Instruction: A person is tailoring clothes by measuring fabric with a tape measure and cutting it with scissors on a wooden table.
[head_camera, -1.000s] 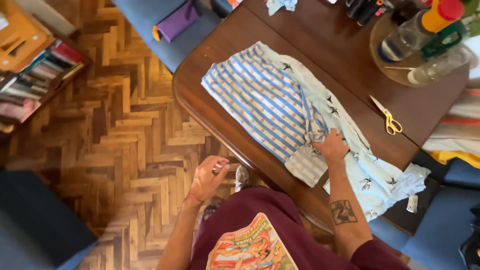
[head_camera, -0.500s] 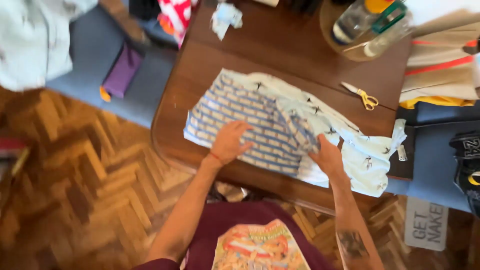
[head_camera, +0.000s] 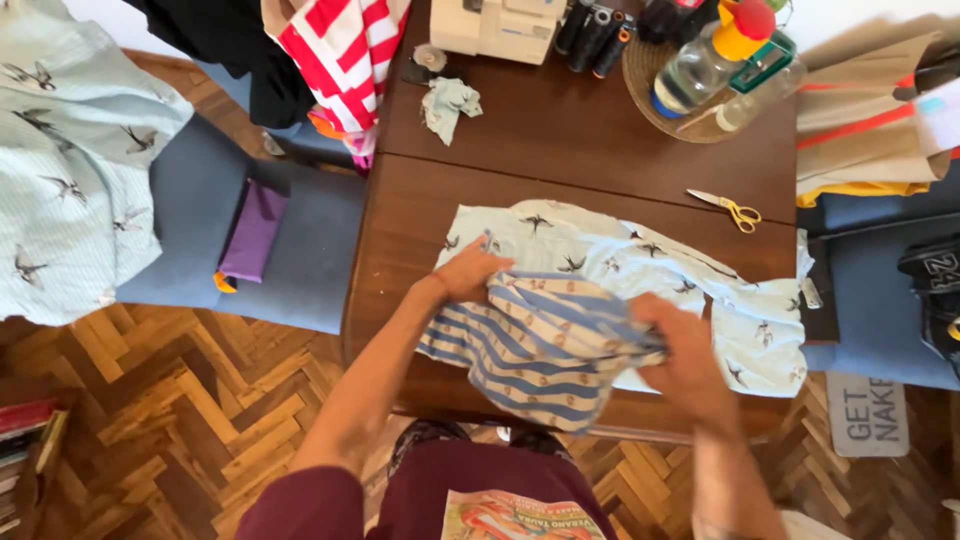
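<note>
Hands (head_camera: 470, 272) (head_camera: 685, 350) grip striped fabric (head_camera: 540, 350); scissors (head_camera: 728, 207), bottles (head_camera: 700, 65) beyond.

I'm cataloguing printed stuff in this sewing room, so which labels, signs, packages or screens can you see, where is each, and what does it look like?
Floor mat: right of the table, pale grey rectangle, dark block lettering.
Bottle label: clear bottle in the round tray, blue band.
Fabric tag: right end of the bird-print cloth, small white strip.
Shirt print: the person's maroon shirt, colourful picture.
No screens.
</note>
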